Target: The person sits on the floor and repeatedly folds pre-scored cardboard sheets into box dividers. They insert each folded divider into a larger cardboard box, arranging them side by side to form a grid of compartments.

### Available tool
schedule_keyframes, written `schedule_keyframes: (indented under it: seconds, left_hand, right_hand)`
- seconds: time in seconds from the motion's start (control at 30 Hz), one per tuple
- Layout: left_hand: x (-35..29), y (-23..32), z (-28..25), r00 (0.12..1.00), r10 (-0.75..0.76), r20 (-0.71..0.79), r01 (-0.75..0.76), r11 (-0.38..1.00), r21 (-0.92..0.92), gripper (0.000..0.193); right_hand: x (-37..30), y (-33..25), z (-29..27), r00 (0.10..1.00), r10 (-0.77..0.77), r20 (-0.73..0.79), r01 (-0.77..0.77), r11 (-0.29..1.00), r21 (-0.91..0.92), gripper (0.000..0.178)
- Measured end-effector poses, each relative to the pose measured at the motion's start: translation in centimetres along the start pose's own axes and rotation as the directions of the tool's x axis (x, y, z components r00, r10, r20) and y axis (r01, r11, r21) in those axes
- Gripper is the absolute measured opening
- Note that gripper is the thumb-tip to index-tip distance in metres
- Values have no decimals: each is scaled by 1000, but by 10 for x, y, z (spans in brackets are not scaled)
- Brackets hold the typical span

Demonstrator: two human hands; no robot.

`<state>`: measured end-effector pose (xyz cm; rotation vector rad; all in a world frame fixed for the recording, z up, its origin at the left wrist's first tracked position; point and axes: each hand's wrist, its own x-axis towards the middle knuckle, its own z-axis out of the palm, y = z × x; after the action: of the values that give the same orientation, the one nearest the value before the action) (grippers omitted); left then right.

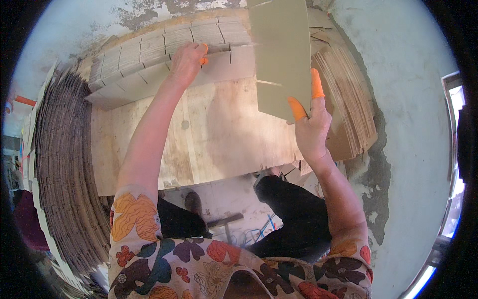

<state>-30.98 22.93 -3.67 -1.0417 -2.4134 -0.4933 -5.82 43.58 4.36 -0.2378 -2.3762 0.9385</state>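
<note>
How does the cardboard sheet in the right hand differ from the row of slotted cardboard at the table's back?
The cardboard sheet is one piece, raised by the right hand; the slotted cardboard row is many pieces packed together. The cardboard sheet shows a broad olive-grey face, the slotted cardboard row mostly pale edges. Both have slits.

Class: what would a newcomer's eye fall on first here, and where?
Probably the flat grey-green cardboard sheet, upper right of centre, held by the right hand wearing bright orange finger covers. Then perhaps the long dark-brown cardboard stack down the left side, and the pale slotted cardboard row along the far edge of the light wooden table.
</note>
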Motion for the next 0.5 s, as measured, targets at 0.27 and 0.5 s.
schedule_keyframes:
  seconds: [0.27, 0.5]
  left_hand:
    - [4, -8, -7, 995, -52, 83, 52, 999, 8, 11]
    - [-5, 14, -21, 995, 103, 17, -103, 995, -13, 11]
  right_hand:
    - [0, 4, 3, 985, -166, -53, 165, 986, -35, 70]
    - [-3, 3, 2, 997, -66, -27, 66, 998, 12, 71]
